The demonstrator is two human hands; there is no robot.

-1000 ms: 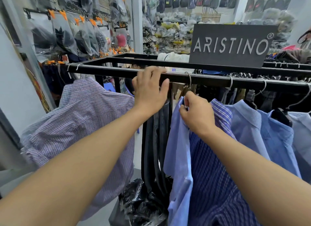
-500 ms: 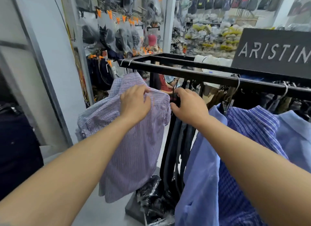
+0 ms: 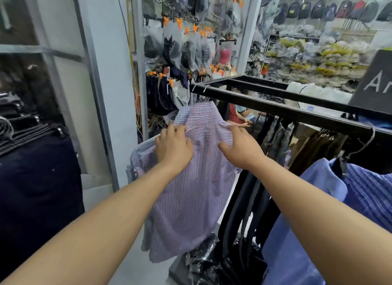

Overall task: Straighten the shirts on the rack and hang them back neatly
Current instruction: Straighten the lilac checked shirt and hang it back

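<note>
- Where the black rack [image 3: 275, 109] runs across the shop, its left end carries the striped lilac shirt [image 3: 191, 189], hanging by a wire hook over the near rail, with dark trousers [image 3: 250, 200] just beside it and blue shirts [image 3: 350, 200] further right.
- That shirt looks light, thin and limp, so it should slide and bunch easily; the shoulders over the hanger seem the sound place to hold it.
- At the left shoulder, the left hand [image 3: 174, 149] pinches a fold of cloth under the collar.
- Opposite, the right hand [image 3: 241, 149] lies flat and unclenched on the right shoulder, gripping nothing.
</note>
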